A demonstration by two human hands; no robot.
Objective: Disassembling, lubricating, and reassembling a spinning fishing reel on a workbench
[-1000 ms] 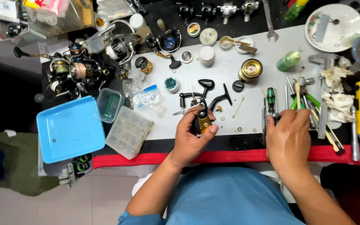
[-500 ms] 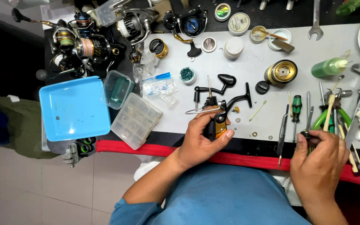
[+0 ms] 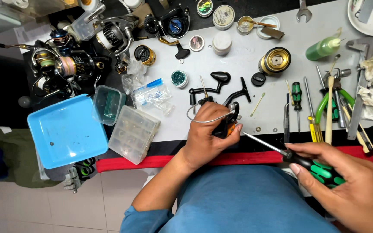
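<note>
Fingers of the left hand (image 3: pixel 210 131) are wrapped tight around a black fishing reel body (image 3: pixel 226 123) with an orange bit showing, held just over the front edge of the grey workbench (image 3: pixel 238 64), right above the red strip (image 3: pixel 152 162) along that edge. The reel's thin wire bail (image 3: pixel 195 121) loops out past the knuckles. Right hand (image 3: pixel 346 181) is clenched on the green-and-black handle of a screwdriver (image 3: pixel 281 151), shaft angled up-left with the tip just beside the reel, near the left thumb. Can't tell if the tip is actually touching.

Bench is pretty crowded. Just behind the reel sits a loose black crank handle (image 3: pixel 214 82), and further back a gold spool (image 3: pixel 275 60) with a black cap (image 3: pixel 258 79) next to it. Green squeeze bottle (image 3: pixel 322 48) lies toward the back right. To the right of the reel there's a row of tools: tweezers (image 3: pixel 286 118), a small green-handled screwdriver (image 3: pixel 297 97), green-handled pliers (image 3: pixel 331 101) and a wooden stick on top.

On the left, a clear compartment box (image 3: pixel 132 133) and a small lidded tub (image 3: pixel 108 104) sit beside a blue tray (image 3: pixel 67 131). A pile of complete spinning reels (image 3: pixel 65 64) fills the back left corner. Nothing sits between the two hands, only the screwdriver shaft.
</note>
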